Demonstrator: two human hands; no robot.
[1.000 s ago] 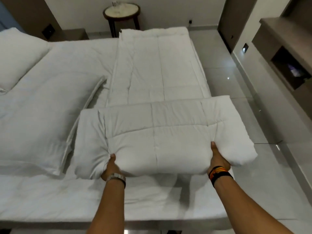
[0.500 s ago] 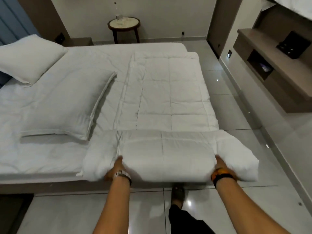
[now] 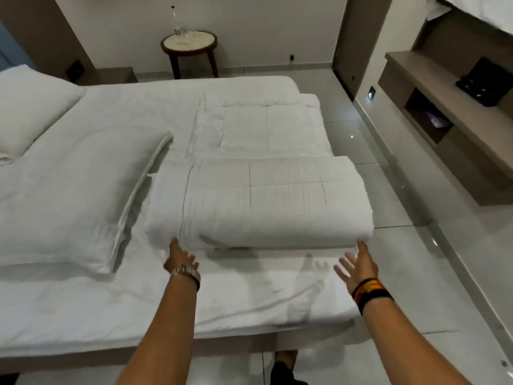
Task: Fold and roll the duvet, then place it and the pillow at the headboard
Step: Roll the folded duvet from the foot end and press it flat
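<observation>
Here the duvet point(image 3: 258, 190) lay on the bed point(image 3: 83, 309), its near end turned over into a thick roll and its far end spread flat toward the far edge of the mattress. Both hands reached for the roll's near edge. The left hand point(image 3: 180, 258) sat at the roll's left corner, fingers loosely spread and holding nothing, its fingertip at or just short of the fabric (the blur made contact hard to judge). The right hand point(image 3: 358, 266) was at the roll's right corner, palm turned inward and fingers splayed, likewise holding nothing, its upper fingertip just at the roll's lower edge. The two hands were well apart, one at each end of the roll. A watch point(image 3: 186, 273) sat on the left wrist and dark bands point(image 3: 370, 293) on the right.

Just left of the duvet lay a pillow point(image 3: 75, 195), flat on the sheet, its flanged edge running close beside the roll. A second pillow point(image 3: 30, 107) lay farther left of the duvet, toward the headboard side. Beyond the duvet's far end, past the bed, stood a round table point(image 3: 190, 44) with a bottle point(image 3: 175, 20) on it. Right of the duvet, across the tiled floor point(image 3: 402, 245), a wall shelf point(image 3: 455, 112) carried a dark box point(image 3: 485, 81).
</observation>
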